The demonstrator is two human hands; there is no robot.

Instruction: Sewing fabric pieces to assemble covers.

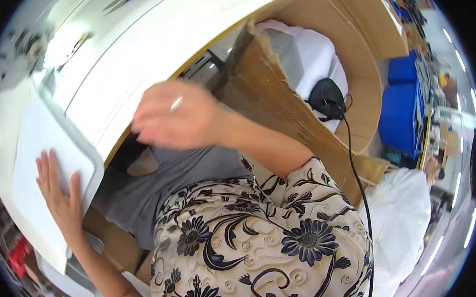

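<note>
Inside cardboard box (pixel 283 102): black device (pixel 328 98); hands open, left (pixel 58 193) flat on white tray (pixel 45 138).

Blue bins (pixel 399 111) stand beside a white bag (pixel 401 221).

We look down into a crowded workroom. A large brown cardboard sheet (pixel 284 97) with a torn edge curves across the centre and upper right of the frame. Stacked blue crates (pixel 399 111) stand at right, beside cluttered shelving (pixel 440 94) near the upper right rim. A black cable (pixel 362 192) runs down the right of centre. White bagged material (pixel 401 221) lies at lower right. Bright strip lights (pixel 457 181) glare along the right edge.
</note>
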